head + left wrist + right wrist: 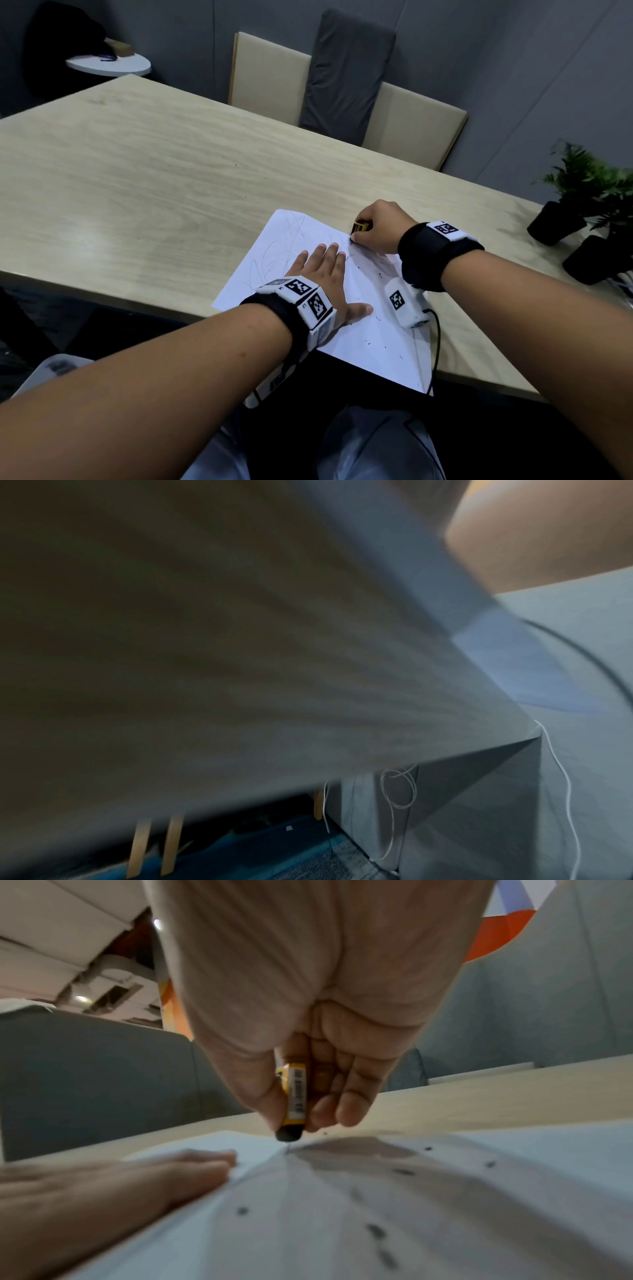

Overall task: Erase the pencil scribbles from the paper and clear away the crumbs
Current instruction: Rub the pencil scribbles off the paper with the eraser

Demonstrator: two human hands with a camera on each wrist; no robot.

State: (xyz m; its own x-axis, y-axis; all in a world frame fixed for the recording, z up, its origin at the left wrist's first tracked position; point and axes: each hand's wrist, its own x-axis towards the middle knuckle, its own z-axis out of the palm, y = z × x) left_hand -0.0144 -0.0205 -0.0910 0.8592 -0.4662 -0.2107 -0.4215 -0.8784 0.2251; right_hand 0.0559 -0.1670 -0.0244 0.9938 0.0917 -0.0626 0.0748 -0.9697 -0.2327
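Your forearms are bare. Each wrist wears a black padded band (432,250) carrying white blocks (404,301) printed with black square markers. A black cable (435,346) trails from the right one. You wear pale grey-blue trousers (373,442).

Item one: white paper (359,329), flat at my table's near edge, pencil scribbles (284,246) on its far-left part, dark crumbs (377,1231) scattered across the right. Item two: yellow-sleeved eraser (294,1096), dark tip on the sheet's far edge.

paper (359,329) on table (154,178) near edge, chair (274,78) behind, plants (589,192) at right
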